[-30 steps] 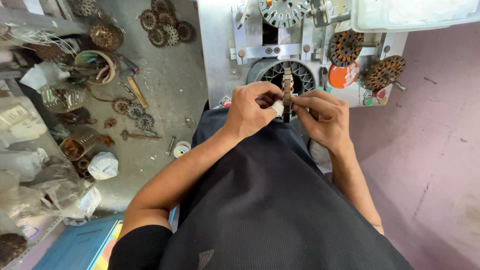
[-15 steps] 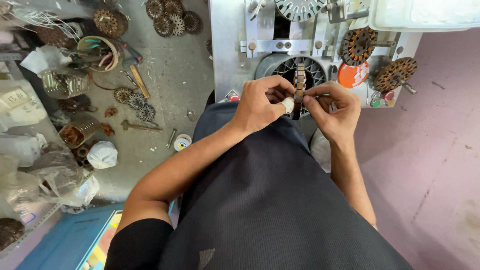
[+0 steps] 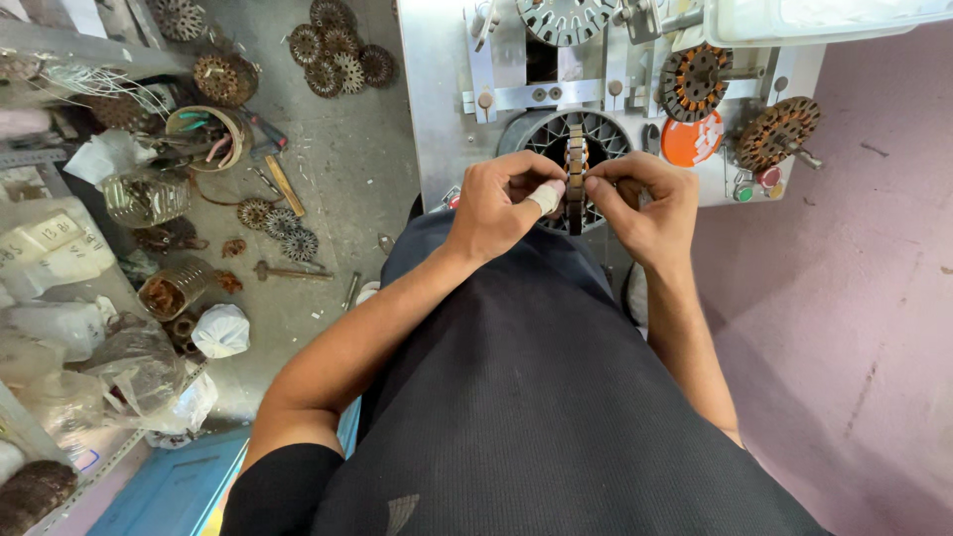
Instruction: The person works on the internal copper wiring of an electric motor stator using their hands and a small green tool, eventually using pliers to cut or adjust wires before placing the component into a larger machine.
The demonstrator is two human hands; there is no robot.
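The person holds a wound stator (image 3: 574, 174) edge-on between both hands, just in front of the round dark opening (image 3: 556, 139) of a metal machine panel (image 3: 442, 89). Seen from its rim, the stator is a thin disc with a stack of dark steel teeth and copper-coloured windings showing between them. The left hand (image 3: 501, 203) pinches it from the left, its grip clamped on the rim with a white-taped finger (image 3: 547, 197) against the disc. The right hand (image 3: 645, 203) closes on it from the right side, fingers curled and thumb pressing the edge, so both grips are tight on the same part.

On the panel, two more wound stators sit on spindles, one (image 3: 693, 81) above an orange disc (image 3: 692, 141) and one (image 3: 776, 132) further right. A toothed grey plate (image 3: 566, 18) is mounted at the top.

On the concrete floor (image 3: 338, 169) to the left lie loose stators in a group (image 3: 336, 55) and several smaller ones (image 3: 278, 226). A round open tub (image 3: 205, 134) holds coloured wire. A clear jar (image 3: 147, 199) lies on its side, its contents hard to make out, and a tin (image 3: 174, 290) near it holds brownish scraps. A tied white bag (image 3: 220, 331) and clear plastic bags (image 3: 60, 328) lie nearby. A blue box (image 3: 169, 491) shows at the bottom edge.
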